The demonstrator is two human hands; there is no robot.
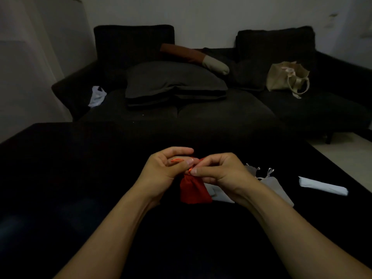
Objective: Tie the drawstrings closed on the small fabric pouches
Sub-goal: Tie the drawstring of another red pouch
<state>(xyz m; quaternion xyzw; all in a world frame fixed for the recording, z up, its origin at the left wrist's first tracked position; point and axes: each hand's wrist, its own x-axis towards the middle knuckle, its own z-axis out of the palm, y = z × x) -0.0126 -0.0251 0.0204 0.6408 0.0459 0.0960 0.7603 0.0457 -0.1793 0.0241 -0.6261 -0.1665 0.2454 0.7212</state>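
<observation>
Both hands pinch the thin orange drawstring (177,160) at the gathered neck of the small red fabric pouch (194,189): left hand (165,170) and right hand (219,174) almost touching. Uneven pulling could slip the knot loose. Just right of the grip, grey pouches (275,184) crowd the black surface (80,168).

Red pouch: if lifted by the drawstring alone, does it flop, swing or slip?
The red pouch hangs creased below both hands, so probably soft and floppy. It looks flat, so likely light and apt to swing. The thin orange drawstring may slip through a loose pinch.
</observation>
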